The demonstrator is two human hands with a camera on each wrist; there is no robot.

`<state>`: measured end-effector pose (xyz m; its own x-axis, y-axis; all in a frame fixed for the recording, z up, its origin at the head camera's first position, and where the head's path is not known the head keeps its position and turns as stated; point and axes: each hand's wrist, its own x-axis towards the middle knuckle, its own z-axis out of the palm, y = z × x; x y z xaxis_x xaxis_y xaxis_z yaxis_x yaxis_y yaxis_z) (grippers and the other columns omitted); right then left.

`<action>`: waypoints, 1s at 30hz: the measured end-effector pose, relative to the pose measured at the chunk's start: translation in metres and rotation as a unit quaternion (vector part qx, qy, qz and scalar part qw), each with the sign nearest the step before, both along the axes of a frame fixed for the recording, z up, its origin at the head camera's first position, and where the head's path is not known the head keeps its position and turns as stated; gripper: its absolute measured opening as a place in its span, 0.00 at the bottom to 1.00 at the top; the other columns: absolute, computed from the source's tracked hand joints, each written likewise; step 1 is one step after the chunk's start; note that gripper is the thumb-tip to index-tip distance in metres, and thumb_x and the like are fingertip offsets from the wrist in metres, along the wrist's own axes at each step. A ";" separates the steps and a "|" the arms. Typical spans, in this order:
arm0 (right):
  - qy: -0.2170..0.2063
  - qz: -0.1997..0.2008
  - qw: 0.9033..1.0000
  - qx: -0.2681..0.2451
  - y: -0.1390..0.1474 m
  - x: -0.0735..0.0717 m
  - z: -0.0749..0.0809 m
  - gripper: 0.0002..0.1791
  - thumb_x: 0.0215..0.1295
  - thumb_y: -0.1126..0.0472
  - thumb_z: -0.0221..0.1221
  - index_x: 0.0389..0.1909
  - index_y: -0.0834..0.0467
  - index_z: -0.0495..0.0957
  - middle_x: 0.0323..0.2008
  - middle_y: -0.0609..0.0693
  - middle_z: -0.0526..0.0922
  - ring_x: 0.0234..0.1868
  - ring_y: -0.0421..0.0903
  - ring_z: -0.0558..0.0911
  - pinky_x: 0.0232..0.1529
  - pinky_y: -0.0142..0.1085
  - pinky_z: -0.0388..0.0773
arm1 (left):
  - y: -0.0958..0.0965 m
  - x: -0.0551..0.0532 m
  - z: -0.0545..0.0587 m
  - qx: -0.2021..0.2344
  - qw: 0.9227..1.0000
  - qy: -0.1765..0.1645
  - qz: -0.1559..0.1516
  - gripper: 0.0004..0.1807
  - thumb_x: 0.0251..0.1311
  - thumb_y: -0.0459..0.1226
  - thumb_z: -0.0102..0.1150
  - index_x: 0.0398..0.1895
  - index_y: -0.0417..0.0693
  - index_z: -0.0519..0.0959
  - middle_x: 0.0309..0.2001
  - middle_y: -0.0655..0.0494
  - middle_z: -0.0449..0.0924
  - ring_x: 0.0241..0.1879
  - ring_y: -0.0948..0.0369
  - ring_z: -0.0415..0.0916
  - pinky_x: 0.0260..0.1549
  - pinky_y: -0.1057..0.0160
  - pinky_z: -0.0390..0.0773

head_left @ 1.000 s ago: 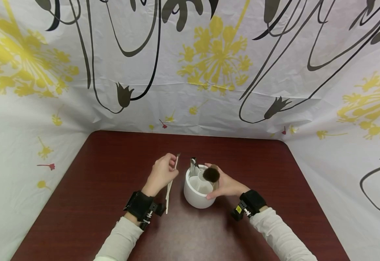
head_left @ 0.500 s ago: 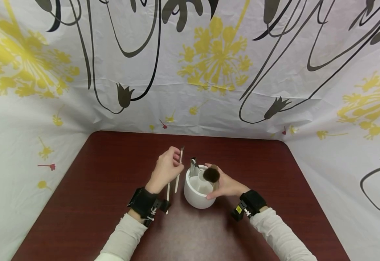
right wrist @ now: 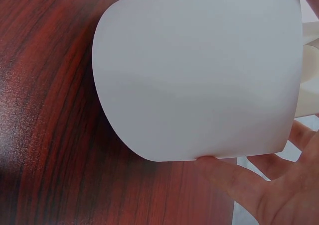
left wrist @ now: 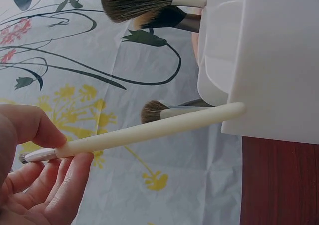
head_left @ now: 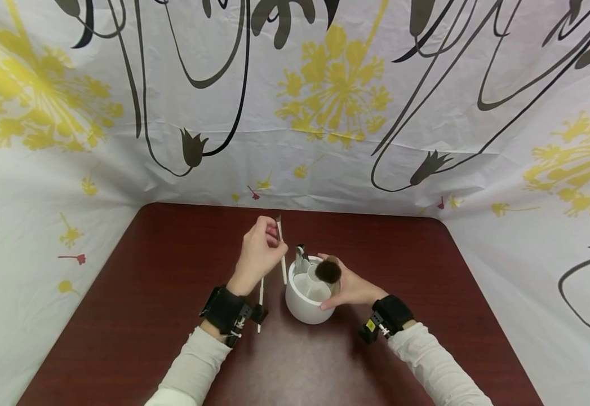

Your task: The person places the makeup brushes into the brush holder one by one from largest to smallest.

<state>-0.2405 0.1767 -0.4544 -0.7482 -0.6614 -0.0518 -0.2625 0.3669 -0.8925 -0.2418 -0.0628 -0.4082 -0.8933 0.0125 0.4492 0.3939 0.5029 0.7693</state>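
Observation:
My left hand (head_left: 259, 254) pinches a slim makeup brush (left wrist: 149, 133) near its metal collar, between thumb and fingers. The cream handle slants down, its end overlapping the holder's wall in the left wrist view. A white round brush holder (head_left: 307, 313) with inner compartments stands upright on the table. My right hand (head_left: 355, 286) grips it from the right side, thumb and fingers spread round its wall. A big dark fluffy brush (head_left: 328, 272) stands in the holder on the right. Smaller brushes (head_left: 301, 256) stand at its back left.
Another thin light-handled brush (head_left: 261, 316) lies on the dark red wooden table (head_left: 401, 254), left of the holder and partly under my left wrist. A white cloth (head_left: 223, 186) with floral print hangs behind the table and at its sides.
My left hand has lifted the brush from beside the other one and moved it away from me and slightly right, towards the holder. My right hand and the holder have stayed put.

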 end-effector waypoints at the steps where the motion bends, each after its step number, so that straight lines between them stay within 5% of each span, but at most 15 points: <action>1: 0.000 0.000 1.000 0.000 0.000 0.000 0.000 0.58 0.38 0.66 0.72 0.67 0.66 0.43 0.66 0.63 0.48 0.65 0.55 0.55 0.61 0.53 0.48 | 0.000 0.000 0.001 0.001 1.000 -0.001 -0.001 0.18 0.42 0.29 0.60 0.39 0.42 0.67 0.32 0.52 0.72 0.27 0.62 0.76 0.30 0.63 0.76; 19: -0.006 0.002 1.000 -0.002 0.001 -0.001 -0.001 0.58 0.38 0.65 0.72 0.67 0.63 0.43 0.66 0.63 0.47 0.66 0.55 0.53 0.61 0.54 0.47 | 0.008 -0.003 0.007 0.021 0.999 0.027 -0.011 0.18 0.43 0.28 0.61 0.39 0.41 0.67 0.33 0.50 0.73 0.29 0.60 0.75 0.28 0.66 0.78; 30: -0.005 0.003 1.000 -0.009 0.000 -0.001 -0.002 0.58 0.39 0.66 0.71 0.67 0.66 0.42 0.66 0.62 0.47 0.65 0.55 0.54 0.61 0.53 0.47 | 0.015 -0.004 -0.003 0.035 0.999 0.019 -0.023 0.17 0.44 0.27 0.59 0.39 0.41 0.66 0.34 0.50 0.72 0.30 0.61 0.75 0.28 0.70 0.78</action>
